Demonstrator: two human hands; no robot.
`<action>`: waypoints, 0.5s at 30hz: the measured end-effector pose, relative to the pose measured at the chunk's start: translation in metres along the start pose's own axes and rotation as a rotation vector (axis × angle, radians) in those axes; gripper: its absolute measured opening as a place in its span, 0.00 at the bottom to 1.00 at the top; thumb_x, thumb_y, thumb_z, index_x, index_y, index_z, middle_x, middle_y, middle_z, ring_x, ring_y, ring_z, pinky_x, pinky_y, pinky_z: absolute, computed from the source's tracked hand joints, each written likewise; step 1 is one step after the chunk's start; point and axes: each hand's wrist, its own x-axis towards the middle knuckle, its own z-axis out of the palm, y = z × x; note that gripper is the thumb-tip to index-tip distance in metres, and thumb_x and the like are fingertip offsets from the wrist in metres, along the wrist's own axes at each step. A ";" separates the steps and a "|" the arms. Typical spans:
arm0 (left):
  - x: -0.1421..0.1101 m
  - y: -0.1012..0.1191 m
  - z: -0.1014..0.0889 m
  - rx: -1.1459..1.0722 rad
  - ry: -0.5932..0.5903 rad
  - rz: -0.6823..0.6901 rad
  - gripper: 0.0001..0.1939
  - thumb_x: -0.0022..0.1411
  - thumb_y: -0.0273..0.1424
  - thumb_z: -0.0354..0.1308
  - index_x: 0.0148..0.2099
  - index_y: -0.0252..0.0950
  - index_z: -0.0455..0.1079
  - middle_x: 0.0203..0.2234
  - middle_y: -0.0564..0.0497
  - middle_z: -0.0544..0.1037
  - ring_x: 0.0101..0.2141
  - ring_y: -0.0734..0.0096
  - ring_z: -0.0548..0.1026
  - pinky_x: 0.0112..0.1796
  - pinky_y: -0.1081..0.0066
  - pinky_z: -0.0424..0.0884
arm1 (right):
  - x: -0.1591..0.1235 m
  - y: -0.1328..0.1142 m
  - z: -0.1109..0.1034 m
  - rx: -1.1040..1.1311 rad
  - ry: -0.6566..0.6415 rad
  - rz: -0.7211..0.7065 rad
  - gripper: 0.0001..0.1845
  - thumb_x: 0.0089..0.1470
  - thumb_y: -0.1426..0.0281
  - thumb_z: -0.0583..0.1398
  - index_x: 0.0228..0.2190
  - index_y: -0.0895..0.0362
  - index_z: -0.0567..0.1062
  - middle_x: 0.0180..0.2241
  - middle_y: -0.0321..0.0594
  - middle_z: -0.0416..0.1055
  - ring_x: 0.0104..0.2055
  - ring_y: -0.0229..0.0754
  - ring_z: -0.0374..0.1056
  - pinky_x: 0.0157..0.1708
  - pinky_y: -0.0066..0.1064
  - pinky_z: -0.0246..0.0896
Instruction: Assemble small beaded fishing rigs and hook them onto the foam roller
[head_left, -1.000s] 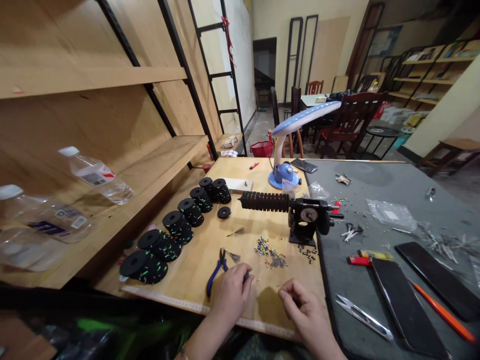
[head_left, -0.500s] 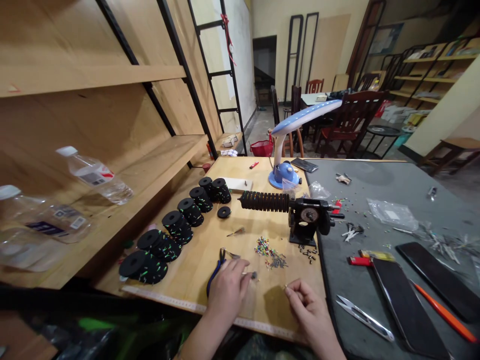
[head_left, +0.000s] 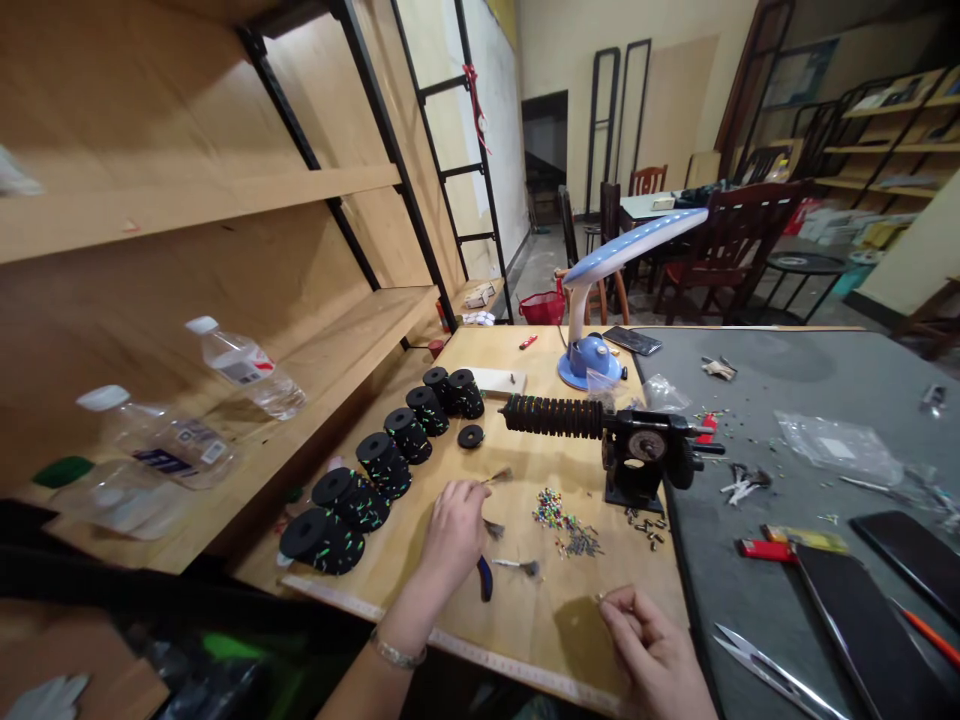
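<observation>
My left hand (head_left: 456,525) is over the wooden tabletop, palm down, fingers bent and close together. Its fingertips are at the near end of a small bundle of fine grey strands (head_left: 504,474); their grip is hidden. Under and beside it lie a second strand bundle (head_left: 493,528) and blue-handled pliers (head_left: 485,580), partly covered. A third bundle with a white stem (head_left: 517,566) lies to the right. My right hand (head_left: 649,635) is at the table's front, thumb and forefinger pinching a tiny pale piece (head_left: 600,598). Coloured beads (head_left: 551,508) and grey pins (head_left: 583,541) lie between the hands.
Black foam spools (head_left: 384,462) line the left side. A black clamp device (head_left: 641,450) holds a rod of dark discs (head_left: 553,416). Behind it stands a blue lamp (head_left: 589,360). On the grey mat are thread snips (head_left: 765,670) and a phone (head_left: 862,630). Bottles (head_left: 247,370) stand on the shelf.
My left hand has moved forward, off the white-stemmed bundle, to the bundle farther back. My right hand keeps its pinch in nearly the same place. The camera view has shifted left.
</observation>
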 end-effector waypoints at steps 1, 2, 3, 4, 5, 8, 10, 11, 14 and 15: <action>0.006 -0.001 0.000 -0.001 0.009 -0.021 0.14 0.59 0.18 0.48 0.41 0.36 0.71 0.37 0.44 0.75 0.43 0.57 0.70 0.44 0.59 0.67 | 0.000 -0.001 0.001 0.005 0.003 0.001 0.26 0.45 0.44 0.60 0.25 0.56 0.70 0.14 0.25 0.51 0.16 0.32 0.47 0.17 0.25 0.42; 0.012 -0.002 0.001 -0.002 0.012 -0.036 0.12 0.60 0.19 0.48 0.40 0.36 0.71 0.36 0.44 0.75 0.42 0.57 0.70 0.44 0.60 0.67 | -0.001 -0.001 0.003 0.007 0.009 -0.001 0.27 0.44 0.43 0.60 0.25 0.56 0.70 0.14 0.25 0.51 0.16 0.32 0.47 0.17 0.25 0.42; 0.019 -0.003 0.002 -0.005 0.009 -0.044 0.11 0.60 0.21 0.49 0.39 0.36 0.71 0.36 0.44 0.75 0.42 0.57 0.70 0.43 0.60 0.67 | -0.001 -0.003 0.005 0.006 0.022 -0.004 0.27 0.44 0.43 0.60 0.25 0.56 0.70 0.14 0.24 0.51 0.16 0.32 0.47 0.17 0.24 0.42; 0.026 -0.003 0.005 -0.011 0.000 -0.045 0.10 0.60 0.21 0.50 0.40 0.36 0.71 0.36 0.45 0.75 0.42 0.57 0.70 0.44 0.61 0.66 | -0.002 -0.004 0.007 0.003 0.040 -0.009 0.28 0.43 0.42 0.60 0.24 0.56 0.70 0.14 0.24 0.50 0.16 0.32 0.46 0.17 0.24 0.42; 0.032 -0.003 0.009 -0.018 -0.009 -0.048 0.11 0.58 0.21 0.51 0.41 0.36 0.70 0.37 0.45 0.76 0.43 0.58 0.70 0.44 0.61 0.66 | -0.004 -0.006 0.009 -0.003 0.062 -0.013 0.28 0.43 0.42 0.60 0.24 0.56 0.69 0.14 0.24 0.49 0.16 0.32 0.46 0.17 0.24 0.42; 0.046 -0.003 0.023 -0.041 -0.030 -0.081 0.16 0.54 0.17 0.52 0.44 0.36 0.70 0.37 0.44 0.77 0.44 0.56 0.70 0.46 0.60 0.64 | -0.007 -0.011 0.012 -0.019 0.101 -0.029 0.28 0.44 0.42 0.60 0.23 0.56 0.70 0.15 0.24 0.48 0.17 0.32 0.45 0.17 0.24 0.42; 0.051 -0.004 0.031 -0.071 -0.033 -0.118 0.16 0.53 0.15 0.51 0.42 0.35 0.71 0.35 0.43 0.77 0.44 0.56 0.70 0.46 0.59 0.63 | -0.009 -0.013 0.012 -0.016 0.108 -0.039 0.28 0.44 0.42 0.60 0.23 0.56 0.70 0.15 0.24 0.49 0.17 0.32 0.46 0.18 0.24 0.42; 0.053 -0.005 0.034 -0.094 -0.030 -0.136 0.15 0.54 0.15 0.50 0.40 0.35 0.71 0.34 0.43 0.78 0.43 0.56 0.70 0.46 0.58 0.63 | -0.009 -0.013 0.012 -0.007 0.111 -0.041 0.28 0.44 0.42 0.60 0.23 0.57 0.70 0.15 0.24 0.49 0.17 0.31 0.46 0.18 0.24 0.41; 0.054 -0.012 0.033 -0.195 -0.008 -0.185 0.10 0.56 0.18 0.52 0.36 0.35 0.70 0.33 0.44 0.77 0.42 0.58 0.72 0.45 0.59 0.65 | -0.010 -0.013 0.012 0.033 0.116 -0.034 0.28 0.43 0.42 0.61 0.23 0.56 0.69 0.15 0.24 0.49 0.16 0.31 0.45 0.17 0.24 0.40; 0.052 -0.014 0.030 -0.239 0.000 -0.201 0.08 0.56 0.19 0.53 0.35 0.35 0.70 0.33 0.45 0.77 0.41 0.59 0.72 0.44 0.60 0.66 | -0.010 -0.012 0.012 0.047 0.117 -0.030 0.28 0.43 0.43 0.61 0.23 0.56 0.69 0.14 0.24 0.48 0.16 0.31 0.45 0.17 0.24 0.40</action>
